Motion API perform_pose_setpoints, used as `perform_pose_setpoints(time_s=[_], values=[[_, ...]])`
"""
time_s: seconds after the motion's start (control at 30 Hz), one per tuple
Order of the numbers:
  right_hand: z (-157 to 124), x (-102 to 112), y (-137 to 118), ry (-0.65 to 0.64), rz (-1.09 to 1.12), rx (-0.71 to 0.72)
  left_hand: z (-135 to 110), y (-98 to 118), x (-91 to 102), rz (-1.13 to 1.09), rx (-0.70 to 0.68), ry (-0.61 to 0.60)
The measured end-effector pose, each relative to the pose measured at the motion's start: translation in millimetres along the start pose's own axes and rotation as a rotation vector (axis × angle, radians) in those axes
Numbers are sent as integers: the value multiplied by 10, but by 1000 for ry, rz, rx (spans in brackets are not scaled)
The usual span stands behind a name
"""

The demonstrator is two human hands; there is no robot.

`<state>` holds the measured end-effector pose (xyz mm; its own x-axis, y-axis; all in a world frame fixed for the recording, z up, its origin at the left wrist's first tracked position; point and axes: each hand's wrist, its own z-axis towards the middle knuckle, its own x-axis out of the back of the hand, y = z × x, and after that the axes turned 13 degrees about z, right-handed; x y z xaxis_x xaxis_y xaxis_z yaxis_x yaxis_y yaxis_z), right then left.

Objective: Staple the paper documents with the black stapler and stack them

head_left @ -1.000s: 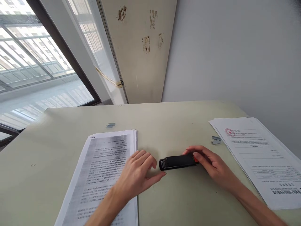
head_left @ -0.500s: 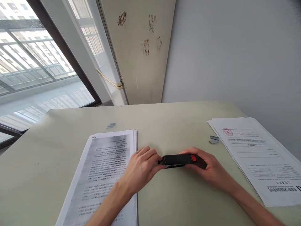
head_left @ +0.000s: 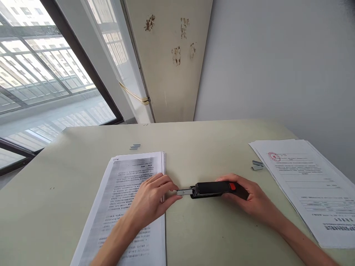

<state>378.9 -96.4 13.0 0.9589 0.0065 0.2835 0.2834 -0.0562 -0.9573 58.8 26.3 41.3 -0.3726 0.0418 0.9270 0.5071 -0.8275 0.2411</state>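
Note:
A black stapler with a red patch near its right end lies sideways over the desk between my hands. My right hand is wrapped round its right end. A metal staple tray sticks out of the stapler's left end. My left hand pinches the tray's outer tip between thumb and fingers. My left wrist and forearm pass over a thick stack of printed paper.
Several staple strips lie behind the left paper stack. More staple strips are beside a second paper stack at the right, which bears a red stamp. The desk meets a wall behind.
My left hand has moved left, drawing the metal staple tray out of the stapler's left end. My right hand keeps hold of the stapler. The whole view has shifted slightly.

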Motion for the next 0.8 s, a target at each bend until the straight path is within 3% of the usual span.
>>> perform_pose_setpoints(time_s=[0.17, 0.3, 0.4, 0.53, 0.67, 0.8], values=[[6, 5, -9, 5, -5, 3, -11, -36, 34, 10, -1, -22], [13, 15, -2, 5, -9, -3, -4, -142, 194, -20, 46, -12], [16, 11, -4, 14, -8, 9, 14, -334, 381, 39, 239, 69], [14, -18, -42, 50, -2, 21, 116, -731, 535, 266, 617, 112], [8, -68, -78, 90, 22, 31, 277, -1099, 489, 326, 787, 51], [7, -94, -81, 130, 26, 32, 415, -1270, 379, 365, 909, -1]])
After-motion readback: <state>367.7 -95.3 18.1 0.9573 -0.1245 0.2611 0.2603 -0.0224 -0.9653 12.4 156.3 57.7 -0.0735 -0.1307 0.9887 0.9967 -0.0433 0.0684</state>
